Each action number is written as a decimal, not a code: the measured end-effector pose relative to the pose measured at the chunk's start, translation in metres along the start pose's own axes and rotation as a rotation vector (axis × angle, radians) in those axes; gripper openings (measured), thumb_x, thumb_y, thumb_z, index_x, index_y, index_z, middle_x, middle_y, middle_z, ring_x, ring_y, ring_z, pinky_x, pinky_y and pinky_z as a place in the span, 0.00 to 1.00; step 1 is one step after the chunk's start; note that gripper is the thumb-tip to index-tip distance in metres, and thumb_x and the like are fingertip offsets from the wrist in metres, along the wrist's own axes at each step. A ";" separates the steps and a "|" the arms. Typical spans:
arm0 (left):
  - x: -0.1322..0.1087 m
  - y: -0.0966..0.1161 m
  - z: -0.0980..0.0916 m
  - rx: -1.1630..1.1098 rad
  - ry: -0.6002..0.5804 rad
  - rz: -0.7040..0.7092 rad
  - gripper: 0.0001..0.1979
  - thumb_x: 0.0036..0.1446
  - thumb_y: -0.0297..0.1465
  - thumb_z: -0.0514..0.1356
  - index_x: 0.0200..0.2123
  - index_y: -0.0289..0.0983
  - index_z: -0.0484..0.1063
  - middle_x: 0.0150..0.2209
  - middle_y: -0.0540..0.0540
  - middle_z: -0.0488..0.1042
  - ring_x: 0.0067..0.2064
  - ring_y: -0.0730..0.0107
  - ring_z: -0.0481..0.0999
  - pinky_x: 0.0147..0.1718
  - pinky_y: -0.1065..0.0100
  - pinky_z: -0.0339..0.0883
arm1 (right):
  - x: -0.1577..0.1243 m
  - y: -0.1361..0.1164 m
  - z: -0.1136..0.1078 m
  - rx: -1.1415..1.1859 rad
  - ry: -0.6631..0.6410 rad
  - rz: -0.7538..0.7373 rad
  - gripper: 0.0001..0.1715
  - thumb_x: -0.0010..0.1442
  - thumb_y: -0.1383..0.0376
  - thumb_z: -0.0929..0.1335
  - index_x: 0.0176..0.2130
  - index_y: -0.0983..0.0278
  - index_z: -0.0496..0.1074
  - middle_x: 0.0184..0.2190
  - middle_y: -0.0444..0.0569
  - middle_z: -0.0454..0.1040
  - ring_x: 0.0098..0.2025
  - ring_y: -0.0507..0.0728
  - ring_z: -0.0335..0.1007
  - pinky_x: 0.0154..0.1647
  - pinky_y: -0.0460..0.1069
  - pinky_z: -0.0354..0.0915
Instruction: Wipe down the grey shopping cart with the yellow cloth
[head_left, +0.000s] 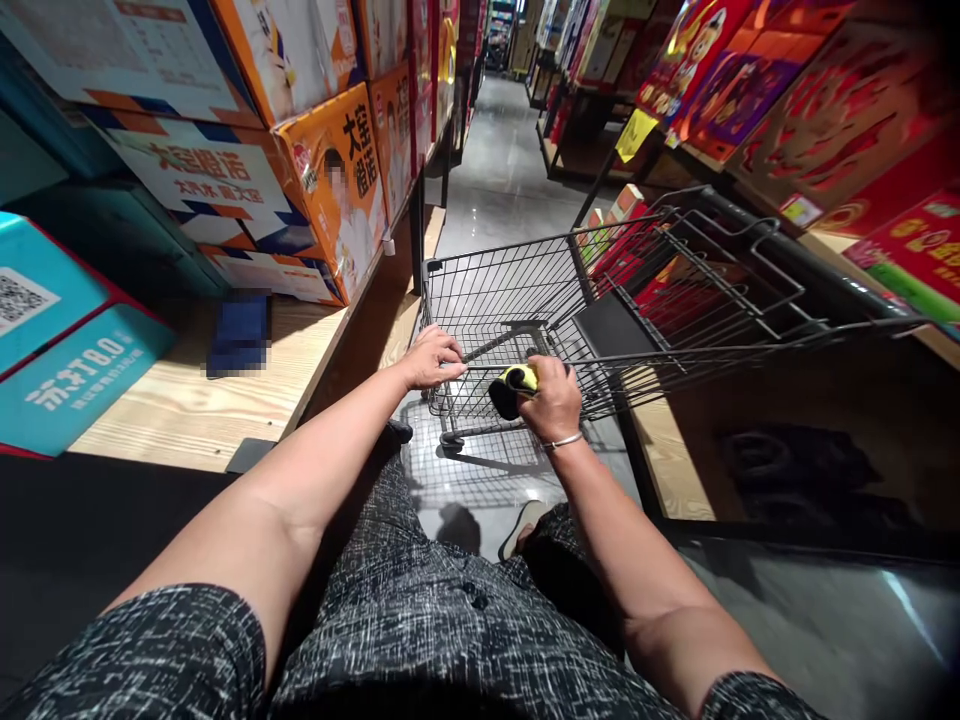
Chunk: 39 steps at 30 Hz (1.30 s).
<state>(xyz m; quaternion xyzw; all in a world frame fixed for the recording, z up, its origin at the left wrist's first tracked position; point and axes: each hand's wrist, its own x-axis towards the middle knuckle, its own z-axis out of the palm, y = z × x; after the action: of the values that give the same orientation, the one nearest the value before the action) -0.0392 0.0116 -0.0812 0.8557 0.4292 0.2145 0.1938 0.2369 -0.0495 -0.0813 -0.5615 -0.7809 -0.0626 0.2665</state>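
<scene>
A wire shopping cart (501, 262) stands in the aisle in front of me, turned so that its handle points to the right. My left hand (433, 358) is closed over the cart's rim near its left corner. In my right hand (553, 396) is a bunched black-and-yellow cloth (513, 386), held at the near top rail. Part of the cloth is hidden under the fingers. The basket's wire floor shows below both hands.
Stacked orange drink boxes (330, 190) and a teal box (90, 370) rest on the left wooden shelf (247, 410), beside a blurred dark blue item (240, 335). Red gift boxes (817, 120) line the right shelf. The tiled aisle (502, 150) runs ahead.
</scene>
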 end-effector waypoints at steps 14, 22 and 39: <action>-0.003 -0.003 -0.002 0.004 -0.001 0.001 0.14 0.61 0.43 0.62 0.33 0.44 0.84 0.45 0.48 0.81 0.54 0.58 0.72 0.71 0.41 0.40 | 0.049 -0.005 -0.027 -0.150 -0.411 -0.266 0.48 0.56 0.48 0.75 0.69 0.56 0.63 0.61 0.59 0.69 0.51 0.69 0.64 0.54 0.63 0.60; -0.001 0.000 -0.012 0.072 -0.095 -0.015 0.17 0.63 0.46 0.59 0.38 0.44 0.84 0.46 0.47 0.80 0.56 0.56 0.70 0.70 0.44 0.44 | 0.054 0.009 -0.023 -0.016 -0.350 -0.352 0.23 0.63 0.73 0.66 0.54 0.57 0.77 0.49 0.52 0.76 0.42 0.60 0.68 0.43 0.53 0.62; -0.002 0.000 -0.015 0.107 -0.100 -0.012 0.14 0.63 0.42 0.59 0.39 0.43 0.83 0.50 0.46 0.80 0.56 0.58 0.70 0.70 0.44 0.44 | -0.073 -0.032 0.118 -0.036 -0.413 -0.293 0.14 0.65 0.70 0.68 0.43 0.53 0.80 0.47 0.46 0.78 0.54 0.61 0.62 0.52 0.56 0.56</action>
<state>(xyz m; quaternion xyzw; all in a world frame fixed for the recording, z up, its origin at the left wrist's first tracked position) -0.0487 0.0122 -0.0688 0.8719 0.4348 0.1472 0.1703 0.1836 -0.0758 -0.2102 -0.4480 -0.8905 0.0017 0.0794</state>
